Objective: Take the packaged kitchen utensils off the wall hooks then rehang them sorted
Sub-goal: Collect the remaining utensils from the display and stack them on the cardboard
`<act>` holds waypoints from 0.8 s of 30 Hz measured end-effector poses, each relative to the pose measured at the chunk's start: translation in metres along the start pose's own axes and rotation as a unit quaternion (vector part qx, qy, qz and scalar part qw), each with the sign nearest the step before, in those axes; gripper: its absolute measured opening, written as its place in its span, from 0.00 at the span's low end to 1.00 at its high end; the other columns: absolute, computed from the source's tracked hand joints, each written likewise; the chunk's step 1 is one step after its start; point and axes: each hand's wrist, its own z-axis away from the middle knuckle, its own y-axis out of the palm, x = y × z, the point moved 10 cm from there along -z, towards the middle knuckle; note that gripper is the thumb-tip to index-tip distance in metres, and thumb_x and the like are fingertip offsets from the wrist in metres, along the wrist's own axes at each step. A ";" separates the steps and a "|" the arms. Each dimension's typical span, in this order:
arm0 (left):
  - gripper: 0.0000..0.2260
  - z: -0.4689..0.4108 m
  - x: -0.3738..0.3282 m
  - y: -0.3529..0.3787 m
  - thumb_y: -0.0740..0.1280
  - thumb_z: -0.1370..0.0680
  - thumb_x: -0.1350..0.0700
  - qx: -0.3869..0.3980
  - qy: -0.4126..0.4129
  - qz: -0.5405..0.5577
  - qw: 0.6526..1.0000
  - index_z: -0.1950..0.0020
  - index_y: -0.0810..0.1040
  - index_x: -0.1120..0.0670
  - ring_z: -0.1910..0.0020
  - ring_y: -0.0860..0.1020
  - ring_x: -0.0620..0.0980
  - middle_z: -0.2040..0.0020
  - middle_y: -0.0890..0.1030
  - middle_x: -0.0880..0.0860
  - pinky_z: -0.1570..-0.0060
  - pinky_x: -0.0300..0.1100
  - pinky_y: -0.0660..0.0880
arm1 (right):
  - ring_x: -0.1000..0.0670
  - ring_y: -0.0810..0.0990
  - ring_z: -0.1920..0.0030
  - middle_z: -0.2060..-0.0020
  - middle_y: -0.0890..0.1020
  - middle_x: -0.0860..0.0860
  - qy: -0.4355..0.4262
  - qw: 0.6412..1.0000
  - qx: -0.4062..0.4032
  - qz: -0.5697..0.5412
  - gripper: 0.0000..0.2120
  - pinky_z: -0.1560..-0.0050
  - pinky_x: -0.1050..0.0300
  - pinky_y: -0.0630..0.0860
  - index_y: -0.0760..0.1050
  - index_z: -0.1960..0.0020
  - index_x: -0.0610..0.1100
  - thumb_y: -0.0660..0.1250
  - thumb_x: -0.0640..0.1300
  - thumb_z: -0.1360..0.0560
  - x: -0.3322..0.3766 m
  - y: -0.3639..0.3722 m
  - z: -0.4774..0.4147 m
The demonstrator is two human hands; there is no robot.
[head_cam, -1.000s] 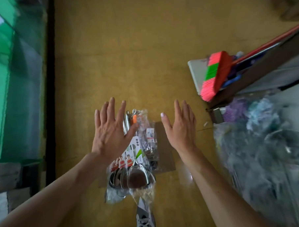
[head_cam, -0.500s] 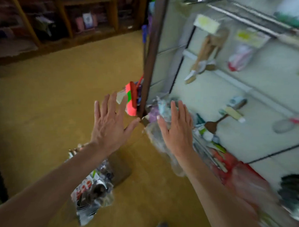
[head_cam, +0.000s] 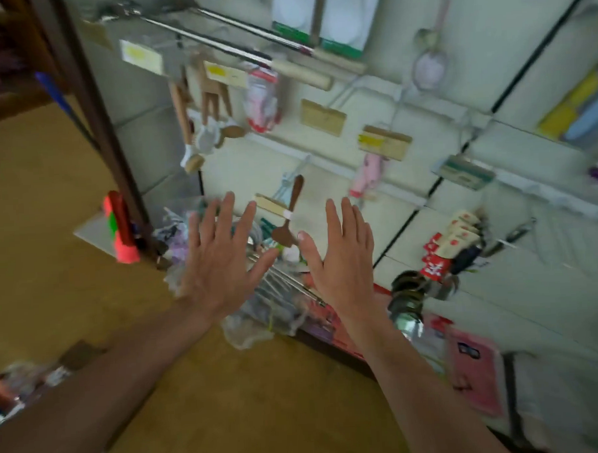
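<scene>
My left hand (head_cam: 220,260) and my right hand (head_cam: 340,258) are both held out flat with fingers spread, holding nothing, in front of a white wall panel (head_cam: 519,278) with hooks. A brown spoon (head_cam: 288,216) hangs just beyond my fingertips. Wooden utensils (head_cam: 203,114) and a pink-and-white pack (head_cam: 261,101) hang higher up. Carded packs with red labels (head_cam: 446,250) hang at the right. A heap of clear-wrapped utensils (head_cam: 277,302) lies at the wall's foot under my hands. Part of another pile (head_cam: 10,386) shows on the floor at the far left.
A pink-and-green broom head (head_cam: 119,227) leans by a dark wooden post (head_cam: 93,108). Long metal rods (head_cam: 214,41) run across the top of the wall. A pink package (head_cam: 475,376) leans at the lower right. Yellow-brown floor (head_cam: 70,270) spreads to the left.
The view swung up and to the right, from the floor pile of packaged utensils to the hook wall. Both hands stayed open and spread, moving along with the view.
</scene>
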 end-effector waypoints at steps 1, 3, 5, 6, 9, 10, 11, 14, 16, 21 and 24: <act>0.35 -0.003 -0.020 0.006 0.48 0.21 0.31 0.007 0.011 0.006 1.000 0.20 0.57 0.52 0.22 0.54 0.61 0.21 0.55 0.59 0.24 0.61 0.49 | 0.42 0.54 0.21 0.21 0.58 0.42 0.011 1.000 0.001 0.004 0.35 0.22 0.41 0.54 0.57 0.20 0.45 0.49 0.66 0.19 -0.021 -0.005 0.004; 0.35 -0.007 -0.060 0.019 0.48 0.21 0.31 0.020 0.033 0.015 0.999 0.21 0.57 0.51 0.22 0.53 0.61 0.21 0.55 0.59 0.24 0.62 0.49 | 0.42 0.53 0.21 0.21 0.58 0.43 0.037 0.999 0.004 0.010 0.34 0.22 0.41 0.52 0.57 0.20 0.45 0.51 0.65 0.18 -0.062 -0.017 0.015; 0.35 -0.011 -0.097 0.029 0.47 0.21 0.31 0.026 0.051 0.023 0.998 0.21 0.57 0.51 0.22 0.53 0.61 0.21 0.55 0.59 0.25 0.63 0.50 | 0.41 0.54 0.21 0.21 0.58 0.42 0.057 0.998 -0.002 0.016 0.34 0.22 0.41 0.52 0.58 0.21 0.45 0.51 0.65 0.19 -0.099 -0.031 0.027; 0.35 -0.012 -0.116 0.035 0.47 0.21 0.31 0.030 0.062 0.026 0.997 0.21 0.57 0.52 0.22 0.54 0.62 0.21 0.56 0.60 0.25 0.63 0.50 | 0.41 0.54 0.21 0.21 0.59 0.42 0.068 0.997 -0.005 0.020 0.34 0.22 0.41 0.52 0.58 0.21 0.44 0.50 0.65 0.19 -0.117 -0.036 0.031; 0.37 -0.015 -0.172 0.053 0.45 0.22 0.30 0.045 0.098 0.037 0.994 0.20 0.57 0.52 0.22 0.53 0.61 0.21 0.56 0.60 0.25 0.63 0.49 | 0.41 0.55 0.21 0.21 0.59 0.42 0.104 0.994 -0.009 0.031 0.36 0.22 0.41 0.52 0.59 0.21 0.44 0.51 0.66 0.20 -0.170 -0.051 0.048; 0.37 -0.016 -0.190 0.059 0.45 0.22 0.30 0.050 0.107 0.039 0.992 0.20 0.57 0.52 0.22 0.53 0.61 0.21 0.55 0.60 0.25 0.63 0.49 | 0.41 0.54 0.21 0.21 0.58 0.42 0.112 0.993 -0.009 0.034 0.36 0.22 0.41 0.51 0.58 0.20 0.44 0.51 0.66 0.20 -0.186 -0.055 0.053; 0.38 -0.016 -0.207 0.066 0.45 0.22 0.30 0.056 0.115 0.040 0.991 0.20 0.57 0.52 0.22 0.53 0.61 0.21 0.55 0.60 0.25 0.63 0.50 | 0.42 0.53 0.20 0.21 0.58 0.43 0.121 0.992 -0.010 0.038 0.36 0.21 0.42 0.50 0.57 0.20 0.45 0.50 0.66 0.20 -0.203 -0.060 0.059; 0.37 -0.015 -0.254 0.088 0.45 0.22 0.30 0.068 0.144 0.046 0.986 0.20 0.57 0.53 0.22 0.53 0.62 0.21 0.55 0.61 0.25 0.64 0.51 | 0.44 0.49 0.20 0.20 0.54 0.44 0.152 0.987 -0.003 0.052 0.36 0.21 0.43 0.48 0.53 0.19 0.46 0.49 0.66 0.19 -0.247 -0.073 0.075; 0.37 -0.014 -0.278 0.102 0.45 0.22 0.30 0.074 0.158 0.045 0.984 0.20 0.56 0.52 0.21 0.52 0.61 0.20 0.54 0.60 0.25 0.63 0.49 | 0.46 0.44 0.19 0.19 0.48 0.46 0.173 0.983 0.032 0.060 0.37 0.20 0.44 0.46 0.48 0.19 0.48 0.46 0.68 0.20 -0.274 -0.073 0.082; 0.36 -0.018 -0.338 0.131 0.47 0.21 0.31 0.080 0.193 0.035 0.977 0.20 0.54 0.52 0.21 0.51 0.60 0.20 0.53 0.59 0.24 0.62 0.47 | 0.44 0.48 0.20 0.19 0.52 0.45 0.198 0.978 -0.004 0.066 0.37 0.21 0.43 0.50 0.52 0.19 0.47 0.46 0.68 0.21 -0.333 -0.083 0.092; 0.36 -0.025 -0.365 0.147 0.46 0.21 0.31 0.091 0.203 0.036 0.974 0.20 0.53 0.52 0.21 0.49 0.60 0.20 0.51 0.59 0.24 0.63 0.49 | 0.45 0.48 0.20 0.19 0.52 0.45 0.202 0.978 -0.011 0.056 0.37 0.21 0.44 0.49 0.52 0.19 0.47 0.45 0.68 0.21 -0.357 -0.086 0.093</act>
